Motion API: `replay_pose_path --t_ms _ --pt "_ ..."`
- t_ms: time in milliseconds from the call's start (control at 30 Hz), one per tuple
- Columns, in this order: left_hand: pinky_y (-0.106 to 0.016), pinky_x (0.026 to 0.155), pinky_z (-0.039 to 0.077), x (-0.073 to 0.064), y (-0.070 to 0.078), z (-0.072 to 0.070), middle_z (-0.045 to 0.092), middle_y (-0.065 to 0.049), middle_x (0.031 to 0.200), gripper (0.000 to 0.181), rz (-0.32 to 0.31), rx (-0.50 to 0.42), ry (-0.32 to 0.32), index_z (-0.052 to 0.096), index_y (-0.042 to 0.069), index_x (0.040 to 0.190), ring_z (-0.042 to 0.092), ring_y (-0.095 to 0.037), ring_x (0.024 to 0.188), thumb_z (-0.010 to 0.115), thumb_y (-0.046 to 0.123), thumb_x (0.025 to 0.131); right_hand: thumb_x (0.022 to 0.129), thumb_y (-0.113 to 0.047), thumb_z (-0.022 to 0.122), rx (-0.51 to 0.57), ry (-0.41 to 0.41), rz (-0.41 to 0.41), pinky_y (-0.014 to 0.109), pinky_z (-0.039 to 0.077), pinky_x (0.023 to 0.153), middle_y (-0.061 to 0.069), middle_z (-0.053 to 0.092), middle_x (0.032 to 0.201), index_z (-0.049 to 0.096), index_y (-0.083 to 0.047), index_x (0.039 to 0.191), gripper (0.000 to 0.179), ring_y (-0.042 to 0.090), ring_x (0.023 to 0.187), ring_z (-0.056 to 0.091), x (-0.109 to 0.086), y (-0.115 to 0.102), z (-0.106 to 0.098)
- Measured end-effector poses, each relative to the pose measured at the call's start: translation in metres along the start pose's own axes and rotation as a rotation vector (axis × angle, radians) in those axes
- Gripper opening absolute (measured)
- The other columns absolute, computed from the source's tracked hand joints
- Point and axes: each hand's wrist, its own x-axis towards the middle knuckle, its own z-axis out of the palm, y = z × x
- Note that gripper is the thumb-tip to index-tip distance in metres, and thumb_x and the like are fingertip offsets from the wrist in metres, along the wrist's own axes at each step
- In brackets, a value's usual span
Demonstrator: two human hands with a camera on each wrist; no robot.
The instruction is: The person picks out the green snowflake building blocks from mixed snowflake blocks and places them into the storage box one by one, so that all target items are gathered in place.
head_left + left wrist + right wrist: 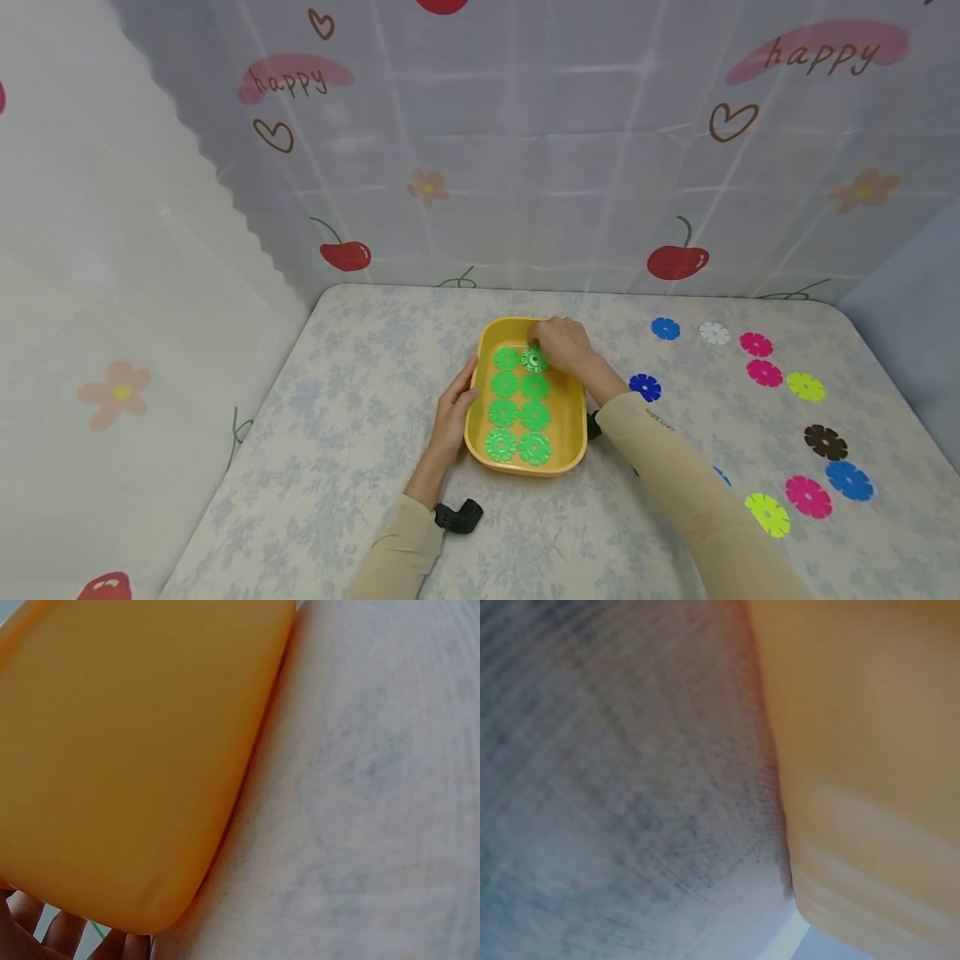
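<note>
A yellow tray [527,470] stands on the table in the head view, with several green notched plastic discs [503,412] lying in two columns on its floor. My left hand [452,414] rests along the tray's left wall, thumb near the rim. In the left wrist view its fingers [66,930] show past the end of the yellow wall. Over the tray's far right corner, my right hand [564,343] reaches in with curled fingers at the farthest green disc [535,360] of the right column. The fingertips there are partly hidden. Only the tray's outer wall [870,750] and tabletop show in the right wrist view.
On the right of the table lie scattered notched discs: blue [665,328], white [715,333], pink [764,372], yellow [806,386] and brown [826,442]. My right sleeve [690,492] covers part of another blue one. A printed curtain [510,150] hangs behind the table.
</note>
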Motion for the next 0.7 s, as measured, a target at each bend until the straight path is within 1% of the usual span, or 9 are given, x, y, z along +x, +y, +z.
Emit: replay_pose_path --t_ms 200,233,333,400,467,500,567,633,700 --pt "-0.036 0.118 0.029 0.001 0.000 -0.001 0.025 0.000 0.162 0.049 -0.003 0.003 0.003 0.034 0.020 0.154 0.023 -0.019 0.149 0.039 0.016 0.106 0.099 -0.004 0.051 -0.008 0.001 0.005 0.024 0.030 0.053 0.006 0.068 0.074 0.078 -0.012 0.091 0.029 0.011 0.051 0.033 0.000 -0.001 0.001" --pt "-0.035 0.118 0.030 0.001 -0.001 -0.001 0.026 0.000 0.162 0.049 -0.005 0.004 0.005 0.034 0.020 0.154 0.023 -0.018 0.149 0.039 0.016 0.105 0.099 -0.004 0.052 -0.017 0.001 0.004 0.024 0.029 0.053 0.006 0.065 0.070 0.077 -0.011 0.088 0.029 0.011 0.051 0.031 -0.001 -0.001 0.001" --pt "-0.033 0.117 0.031 0.000 -0.002 -0.001 0.026 0.000 0.161 0.049 -0.008 0.007 0.007 0.034 0.020 0.154 0.024 -0.019 0.149 0.039 0.016 0.105 0.099 -0.005 0.054 -0.033 0.007 -0.003 0.023 0.027 0.052 0.002 0.049 0.058 0.071 -0.010 0.076 0.029 0.011 0.051 0.026 -0.002 -0.001 0.002" --pt "-0.034 0.117 0.032 0.000 -0.003 -0.001 0.026 0.000 0.162 0.049 -0.009 0.007 0.008 0.034 0.019 0.154 0.025 -0.019 0.149 0.040 0.016 0.105 0.098 -0.005 0.055 -0.031 0.006 -0.007 0.024 0.024 0.052 0.000 0.035 0.054 0.062 -0.010 0.068 0.032 0.011 0.051 0.021 -0.002 -0.001 0.003" --pt "-0.036 0.117 0.031 0.000 -0.003 -0.001 0.025 -0.001 0.162 0.049 -0.009 0.007 0.007 0.034 0.019 0.154 0.024 -0.020 0.149 0.040 0.016 0.105 0.099 -0.006 0.055 -0.023 -0.001 -0.008 0.024 0.024 0.054 0.000 0.027 0.056 0.056 -0.010 0.066 0.033 0.012 0.053 0.020 -0.002 -0.001 0.003" --pt "-0.036 0.117 0.031 0.000 -0.003 -0.001 0.025 -0.001 0.162 0.049 -0.009 0.006 0.007 0.033 0.019 0.154 0.024 -0.020 0.149 0.040 0.016 0.105 0.098 -0.006 0.056 -0.019 0.005 -0.014 0.024 0.026 0.054 0.000 0.032 0.056 0.057 -0.010 0.067 0.031 0.012 0.053 0.024 -0.003 -0.001 0.003" --pt "-0.037 0.118 0.030 -0.001 -0.004 -0.001 0.024 -0.001 0.162 0.050 -0.009 0.004 0.004 0.032 0.019 0.154 0.023 -0.020 0.149 0.039 0.016 0.105 0.097 -0.006 0.059 0.017 0.010 -0.013 0.024 0.037 0.056 0.002 0.051 0.063 0.067 -0.007 0.076 0.022 0.013 0.056 0.040 -0.004 -0.001 0.001" --pt "-0.037 0.119 0.029 -0.001 -0.003 -0.002 0.022 -0.002 0.163 0.050 -0.010 0.004 0.002 0.030 0.017 0.155 0.022 -0.021 0.150 0.039 0.016 0.106 0.095 -0.005 0.062 0.079 0.019 -0.011 0.028 0.050 0.064 0.009 0.067 0.081 0.073 -0.004 0.092 0.012 0.020 0.069 0.058 -0.007 0.000 -0.002" --pt "-0.039 0.119 0.028 -0.001 -0.003 -0.002 0.022 -0.004 0.163 0.052 -0.013 0.008 0.005 0.026 0.017 0.157 0.022 -0.023 0.150 0.038 0.016 0.106 0.093 -0.004 0.064 0.163 0.035 -0.002 0.035 0.057 0.076 0.014 0.072 0.101 0.074 -0.003 0.106 0.016 0.028 0.088 0.067 -0.010 0.001 -0.007"
